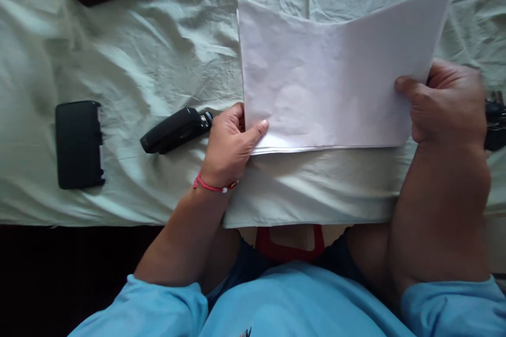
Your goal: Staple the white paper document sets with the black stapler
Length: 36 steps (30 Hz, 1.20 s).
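A single head-worn camera looks steeply down from close above the person's lap, facing forward over the near edge of the bed (pixel 118 52).

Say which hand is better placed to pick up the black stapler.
Probably left. The left hand grips the paper stack right beside the stapler; the right hand holds the far edge.
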Each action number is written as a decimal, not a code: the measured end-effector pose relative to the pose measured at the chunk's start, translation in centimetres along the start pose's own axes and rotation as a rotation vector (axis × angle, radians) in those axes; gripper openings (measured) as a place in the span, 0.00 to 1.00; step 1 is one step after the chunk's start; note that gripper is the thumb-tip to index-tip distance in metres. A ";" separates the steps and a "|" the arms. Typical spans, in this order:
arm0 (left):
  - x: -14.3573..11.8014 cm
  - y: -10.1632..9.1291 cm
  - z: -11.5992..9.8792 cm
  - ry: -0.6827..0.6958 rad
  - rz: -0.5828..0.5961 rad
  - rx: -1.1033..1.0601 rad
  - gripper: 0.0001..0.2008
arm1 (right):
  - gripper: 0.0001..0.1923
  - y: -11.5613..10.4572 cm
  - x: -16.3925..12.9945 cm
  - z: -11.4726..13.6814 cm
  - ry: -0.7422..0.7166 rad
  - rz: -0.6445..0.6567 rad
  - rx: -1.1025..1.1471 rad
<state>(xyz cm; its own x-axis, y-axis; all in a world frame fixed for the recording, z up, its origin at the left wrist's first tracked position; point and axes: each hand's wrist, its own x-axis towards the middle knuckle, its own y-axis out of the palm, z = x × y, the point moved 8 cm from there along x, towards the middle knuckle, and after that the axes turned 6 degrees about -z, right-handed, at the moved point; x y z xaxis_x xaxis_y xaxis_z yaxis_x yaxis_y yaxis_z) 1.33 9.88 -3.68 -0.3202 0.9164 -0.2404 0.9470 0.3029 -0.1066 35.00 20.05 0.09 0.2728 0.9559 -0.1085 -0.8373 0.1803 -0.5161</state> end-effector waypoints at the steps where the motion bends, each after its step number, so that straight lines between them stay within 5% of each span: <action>1: -0.1 -0.1 -0.1 0.007 -0.004 0.034 0.13 | 0.02 -0.2 -0.1 0.1 0.004 -0.025 -0.032; 10: -0.3 0.5 -0.3 0.000 0.072 -0.051 0.15 | 0.05 -1.5 -0.4 0.2 0.037 -0.135 -0.140; 14: -0.4 0.3 -0.2 -0.046 0.070 0.072 0.08 | 0.07 -2.1 -0.4 0.3 -0.002 -0.180 -0.091; 19: -0.7 0.2 -1.0 -0.056 0.042 0.171 0.16 | 0.02 -2.0 -0.1 0.0 0.015 -0.174 -0.127; 25: -0.7 0.3 -0.9 -0.153 0.041 0.121 0.06 | 0.03 -2.0 0.5 0.0 -0.035 -0.248 -0.091; 32: -0.7 0.2 -1.0 -0.123 0.057 0.189 0.20 | 0.08 -1.8 -0.1 0.6 0.006 -0.285 -0.078; 36: -0.4 0.1 -0.8 -0.118 0.004 0.122 0.17 | 0.09 -1.8 -0.1 0.7 -0.004 -0.267 -0.061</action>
<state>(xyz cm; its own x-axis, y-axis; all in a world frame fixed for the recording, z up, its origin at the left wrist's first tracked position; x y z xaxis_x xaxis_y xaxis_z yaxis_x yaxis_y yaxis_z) 1.53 9.77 -2.78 -0.3239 0.8781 -0.3522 0.9406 0.2588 -0.2200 36.18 19.82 1.66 0.4787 0.8770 0.0414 -0.7058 0.4124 -0.5760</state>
